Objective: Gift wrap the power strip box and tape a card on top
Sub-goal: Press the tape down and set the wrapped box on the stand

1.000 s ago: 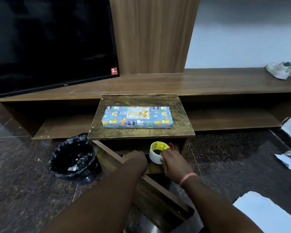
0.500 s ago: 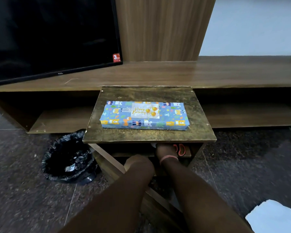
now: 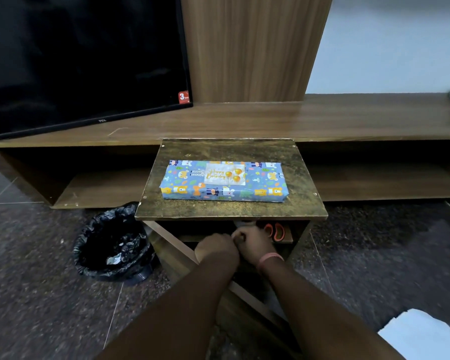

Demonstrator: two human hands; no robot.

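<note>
The wrapped box (image 3: 260, 189), in blue paper with animal prints, lies flat on the small dark table (image 3: 229, 210). A "Happy Birthday" card (image 3: 224, 174) with orange balloons sits on its top face. Both my hands are below the table's front edge, at its lower shelf. My left hand (image 3: 215, 248) is curled into a fist with nothing visible in it. My right hand (image 3: 255, 242), with a pink wristband, has curled fingers reaching a pale sliver of the tape roll (image 3: 240, 224). The tabletop hides most of the roll, so the grip is unclear.
Orange-handled scissors (image 3: 277, 231) lie on the lower shelf right of my right hand. A bin lined with a black bag (image 3: 112, 245) stands left of the table. Behind are a long wooden TV unit (image 3: 322, 118) and a dark TV (image 3: 83, 58). White paper (image 3: 424, 333) lies on the floor.
My right hand carried the tape roll from in front of the table to under its top, at the shelf. My left hand followed beside it. The view moved closer to the table.
</note>
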